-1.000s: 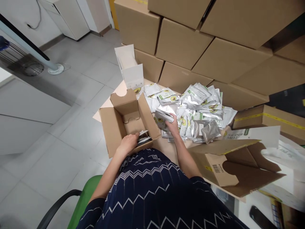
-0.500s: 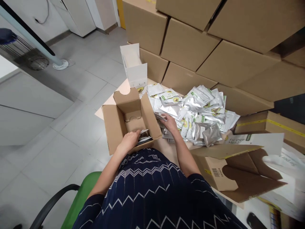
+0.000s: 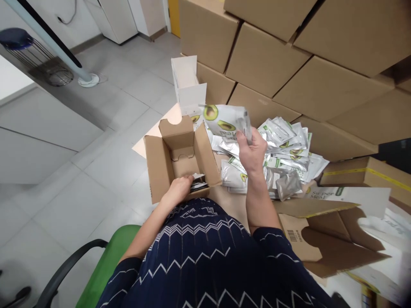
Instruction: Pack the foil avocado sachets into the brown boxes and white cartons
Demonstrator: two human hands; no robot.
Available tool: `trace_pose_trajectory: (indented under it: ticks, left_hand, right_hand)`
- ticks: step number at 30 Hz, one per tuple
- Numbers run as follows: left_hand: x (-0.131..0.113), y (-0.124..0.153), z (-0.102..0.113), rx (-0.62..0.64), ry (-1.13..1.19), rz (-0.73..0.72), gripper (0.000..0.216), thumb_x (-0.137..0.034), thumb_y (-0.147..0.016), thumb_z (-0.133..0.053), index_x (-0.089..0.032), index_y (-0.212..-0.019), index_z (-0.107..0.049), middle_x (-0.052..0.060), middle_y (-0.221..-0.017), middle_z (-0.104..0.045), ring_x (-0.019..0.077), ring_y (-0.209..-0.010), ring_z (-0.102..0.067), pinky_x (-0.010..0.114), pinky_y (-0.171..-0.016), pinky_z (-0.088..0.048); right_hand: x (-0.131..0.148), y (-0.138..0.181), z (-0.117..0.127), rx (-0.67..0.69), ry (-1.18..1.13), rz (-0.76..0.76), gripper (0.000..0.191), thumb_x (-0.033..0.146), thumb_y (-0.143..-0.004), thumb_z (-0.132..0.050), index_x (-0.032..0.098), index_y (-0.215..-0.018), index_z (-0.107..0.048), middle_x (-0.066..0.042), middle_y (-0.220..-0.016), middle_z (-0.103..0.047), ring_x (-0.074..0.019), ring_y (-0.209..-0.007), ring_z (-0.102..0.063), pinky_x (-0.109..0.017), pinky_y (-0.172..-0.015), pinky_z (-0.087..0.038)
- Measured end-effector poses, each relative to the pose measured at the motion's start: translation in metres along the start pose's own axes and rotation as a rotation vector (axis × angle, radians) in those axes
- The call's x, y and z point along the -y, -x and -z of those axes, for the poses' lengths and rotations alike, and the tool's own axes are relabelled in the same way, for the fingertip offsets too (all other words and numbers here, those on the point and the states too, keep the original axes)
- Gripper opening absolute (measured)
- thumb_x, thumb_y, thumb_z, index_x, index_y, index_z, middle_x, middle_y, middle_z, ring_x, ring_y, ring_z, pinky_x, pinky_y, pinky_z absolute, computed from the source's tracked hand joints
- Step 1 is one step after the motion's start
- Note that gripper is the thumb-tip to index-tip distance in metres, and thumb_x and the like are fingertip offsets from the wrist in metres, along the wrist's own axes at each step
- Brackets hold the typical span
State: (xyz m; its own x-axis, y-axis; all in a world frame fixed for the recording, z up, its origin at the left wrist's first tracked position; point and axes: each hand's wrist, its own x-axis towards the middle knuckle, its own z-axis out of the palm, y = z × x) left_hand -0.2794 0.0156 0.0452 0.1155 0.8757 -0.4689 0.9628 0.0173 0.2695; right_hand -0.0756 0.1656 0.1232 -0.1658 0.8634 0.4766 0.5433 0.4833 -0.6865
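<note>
My right hand (image 3: 253, 150) is raised over the pile, closed on the end of a white pouch (image 3: 221, 121) printed with avocados. This pouch points left, above the far right side of an open brown cardboard box (image 3: 156, 171). Inside the box, several thin pouches (image 3: 199, 185) stand along the near wall. My left hand (image 3: 180, 188) reaches over that wall with its fingers closed against them; its fingertips are partly hidden. A heap of silver and white pouches (image 3: 285, 145) lies on the table, right of the box.
A white open carton (image 3: 192, 96) stands behind the box. Large brown cartons (image 3: 266, 60) are stacked along the back. To the right lie an open brown box (image 3: 340, 244) and a white printed panel (image 3: 356, 199). A green chair (image 3: 109, 261) is at lower left.
My right hand has lifted from the heap beside the box and now holds up an avocado-printed pouch. My left hand stays at the pouches in the box. The view has shifted slightly.
</note>
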Motion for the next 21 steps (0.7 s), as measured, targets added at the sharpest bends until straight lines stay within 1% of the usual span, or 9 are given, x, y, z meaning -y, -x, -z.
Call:
trace_pose_trajectory:
  ticks: [2,4,8,11,13,15,18,20,21]
  left_hand:
    - [-0.002,0.002,0.0,0.005,-0.013,-0.018,0.029,-0.01,-0.094,-0.04,-0.017,-0.114,-0.06,0.013,-0.109,-0.07,0.0228,-0.1,-0.069,0.031,-0.083,-0.051]
    - [-0.003,0.004,-0.001,0.005,-0.026,-0.019,0.029,-0.01,-0.094,-0.04,-0.016,-0.114,-0.06,0.013,-0.11,-0.07,0.0233,-0.101,-0.068,0.032,-0.084,-0.051]
    - [-0.002,0.01,-0.002,0.013,-0.035,-0.002,0.03,-0.011,-0.095,-0.04,-0.016,-0.118,-0.059,0.013,-0.11,-0.069,0.0221,-0.101,-0.068,0.031,-0.085,-0.051]
    - [0.001,0.017,-0.001,-0.017,-0.005,0.02,0.026,-0.017,-0.098,-0.039,-0.017,-0.112,-0.061,0.012,-0.105,-0.069,0.0215,-0.098,-0.068,0.03,-0.084,-0.051]
    - [0.003,0.022,0.001,-0.121,0.038,0.081,0.029,-0.025,-0.102,-0.034,-0.017,-0.107,-0.061,0.011,-0.103,-0.067,0.0211,-0.093,-0.067,0.031,-0.082,-0.052]
    - [0.005,0.026,0.003,-0.294,0.065,0.172,0.031,-0.032,-0.102,-0.034,-0.016,-0.106,-0.061,0.013,-0.105,-0.065,0.0219,-0.094,-0.066,0.032,-0.081,-0.053]
    - [0.007,0.026,0.005,-0.525,0.014,0.223,0.03,-0.03,-0.096,-0.049,-0.013,-0.118,-0.059,0.019,-0.124,-0.058,0.0283,-0.114,-0.059,0.038,-0.09,-0.052]
    - [0.007,0.021,0.007,-0.539,-0.056,0.173,0.045,-0.022,-0.091,-0.054,-0.012,-0.135,-0.051,0.022,-0.139,-0.051,0.0319,-0.128,-0.051,0.044,-0.102,-0.047]
    - [0.006,0.017,0.008,-0.484,-0.082,0.151,0.053,-0.017,-0.09,-0.053,-0.011,-0.143,-0.044,0.023,-0.141,-0.051,0.0317,-0.13,-0.051,0.044,-0.105,-0.045]
  right_hand:
    - [0.021,-0.001,-0.004,0.122,-0.088,0.037,0.041,0.044,-0.1,-0.04,0.021,-0.12,-0.066,-0.001,-0.086,-0.068,-0.0166,-0.077,-0.061,-0.03,-0.073,-0.049]
    - [0.037,0.0,-0.014,0.368,-0.086,0.075,0.036,0.037,-0.1,-0.041,0.022,-0.121,-0.067,0.0,-0.091,-0.07,-0.0164,-0.082,-0.064,-0.028,-0.074,-0.048]
    - [0.054,0.005,-0.046,0.889,0.126,0.157,0.037,0.02,-0.097,-0.042,0.026,-0.122,-0.069,-0.002,-0.102,-0.074,-0.018,-0.091,-0.066,-0.027,-0.078,-0.045]
    - [0.056,0.012,-0.073,1.141,0.313,0.215,0.037,0.018,-0.096,-0.044,0.025,-0.123,-0.07,-0.007,-0.103,-0.075,-0.0215,-0.093,-0.068,-0.028,-0.077,-0.044]
    - [0.056,0.016,-0.086,1.271,0.384,0.254,0.034,0.022,-0.095,-0.048,0.024,-0.118,-0.072,-0.011,-0.106,-0.075,-0.0237,-0.096,-0.068,-0.029,-0.077,-0.045]
    - [0.057,0.019,-0.095,1.376,0.427,0.281,0.03,0.026,-0.095,-0.05,0.02,-0.111,-0.075,-0.013,-0.108,-0.074,-0.0251,-0.098,-0.068,-0.029,-0.077,-0.046]
    - [0.057,0.021,-0.102,1.47,0.422,0.329,0.029,0.02,-0.093,-0.05,0.015,-0.109,-0.074,-0.015,-0.108,-0.073,-0.0238,-0.097,-0.068,-0.027,-0.077,-0.046]
    - [0.056,0.021,-0.105,1.501,0.367,0.401,0.031,0.011,-0.091,-0.049,0.011,-0.112,-0.072,-0.016,-0.112,-0.072,-0.0223,-0.097,-0.068,-0.026,-0.077,-0.046]
    - [0.054,0.021,-0.106,1.515,0.338,0.437,0.033,0.007,-0.089,-0.049,0.009,-0.114,-0.071,-0.017,-0.113,-0.072,-0.0218,-0.098,-0.067,-0.025,-0.077,-0.046]
